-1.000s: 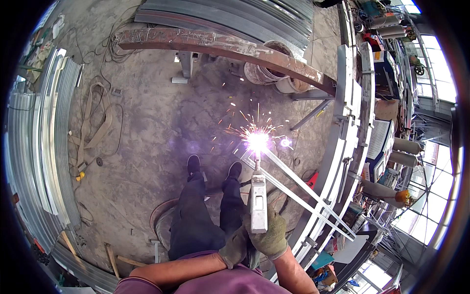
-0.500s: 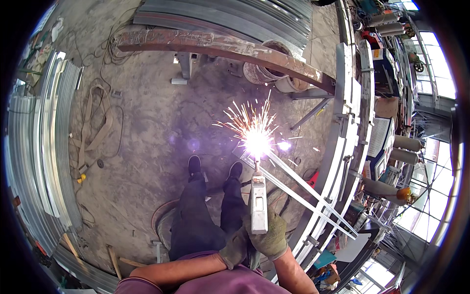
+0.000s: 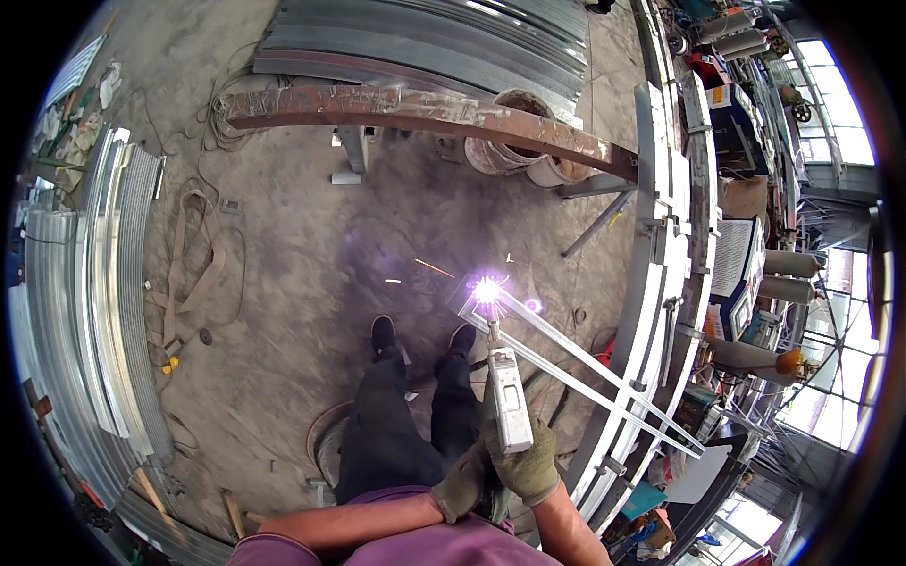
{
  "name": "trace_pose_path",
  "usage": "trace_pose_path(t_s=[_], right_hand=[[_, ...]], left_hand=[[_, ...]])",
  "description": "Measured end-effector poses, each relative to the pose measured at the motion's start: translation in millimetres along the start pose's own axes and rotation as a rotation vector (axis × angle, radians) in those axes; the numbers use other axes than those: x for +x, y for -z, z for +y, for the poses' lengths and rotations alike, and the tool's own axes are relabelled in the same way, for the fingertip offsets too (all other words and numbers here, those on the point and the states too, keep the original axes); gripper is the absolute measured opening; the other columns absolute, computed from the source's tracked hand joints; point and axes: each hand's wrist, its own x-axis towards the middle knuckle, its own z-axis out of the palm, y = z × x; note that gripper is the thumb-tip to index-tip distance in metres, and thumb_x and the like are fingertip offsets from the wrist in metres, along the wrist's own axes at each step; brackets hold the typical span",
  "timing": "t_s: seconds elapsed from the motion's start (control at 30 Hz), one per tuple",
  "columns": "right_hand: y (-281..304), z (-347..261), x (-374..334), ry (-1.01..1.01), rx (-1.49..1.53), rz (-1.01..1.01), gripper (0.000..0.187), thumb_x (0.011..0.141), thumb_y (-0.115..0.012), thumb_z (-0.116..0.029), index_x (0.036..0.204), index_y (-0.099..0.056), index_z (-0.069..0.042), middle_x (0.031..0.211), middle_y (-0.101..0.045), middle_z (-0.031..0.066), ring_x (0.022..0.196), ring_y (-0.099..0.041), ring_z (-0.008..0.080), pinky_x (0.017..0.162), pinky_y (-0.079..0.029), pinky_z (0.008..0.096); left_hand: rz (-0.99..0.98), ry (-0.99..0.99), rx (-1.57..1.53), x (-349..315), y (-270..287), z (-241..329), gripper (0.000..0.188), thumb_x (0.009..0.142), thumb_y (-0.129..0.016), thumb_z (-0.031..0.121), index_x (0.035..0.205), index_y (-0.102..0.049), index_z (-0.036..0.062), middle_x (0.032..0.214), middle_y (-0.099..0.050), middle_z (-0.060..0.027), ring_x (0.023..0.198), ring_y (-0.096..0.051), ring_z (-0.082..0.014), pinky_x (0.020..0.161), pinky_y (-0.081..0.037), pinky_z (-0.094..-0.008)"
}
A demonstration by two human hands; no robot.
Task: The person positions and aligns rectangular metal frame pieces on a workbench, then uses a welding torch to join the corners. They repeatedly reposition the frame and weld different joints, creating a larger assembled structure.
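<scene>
A white, boxy welding gun (image 3: 511, 401) points away from me, its narrow nozzle reaching a bright violet-white glow (image 3: 486, 291). The glow sits at the far end of a thin metal frame (image 3: 557, 366), where two slim bars meet a short end piece. My right hand (image 3: 528, 462), in a green-grey work glove, is closed around the gun's grip from the right. Beside it my gloved left hand (image 3: 461, 485) is closed at the rear of the same grip. The gun's body and the gloves hide most fingers. A few sparks fly off the glow.
The frame's near ends rest on a long metal rail stand (image 3: 651, 311) at right. A rusty beam (image 3: 425, 109) crosses ahead, with buckets (image 3: 500, 156) behind it. Metal profiles (image 3: 104, 283) are stacked at left; a strap (image 3: 193, 269) lies on the floor. My feet stand close to the frame.
The large orange spark burst has shrunk to a small violet glow with few sparks. The gun has tilted, its tip shifting slightly left. Both hands keep their hold.
</scene>
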Motion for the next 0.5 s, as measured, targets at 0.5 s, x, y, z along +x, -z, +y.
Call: trace_pose_path(t_s=[0.5], right_hand=[[-10, 6, 5, 0.018, -0.042, -0.004, 0.044, 0.086, -0.085, -0.028, 0.117, -0.066, -0.003, 0.09, -0.074, 0.0185, 0.08, -0.073, 0.0414, 0.066, -0.057, 0.0503]], left_hand=[[-0.013, -0.265, 0.478, 3, 10, -7, 0.066, 0.116, -0.041, 0.055, 0.162, -0.043, 0.0069, 0.155, -0.056, -0.0062, 0.14, -0.052, -0.0163, 0.122, -0.04, -0.0351]])
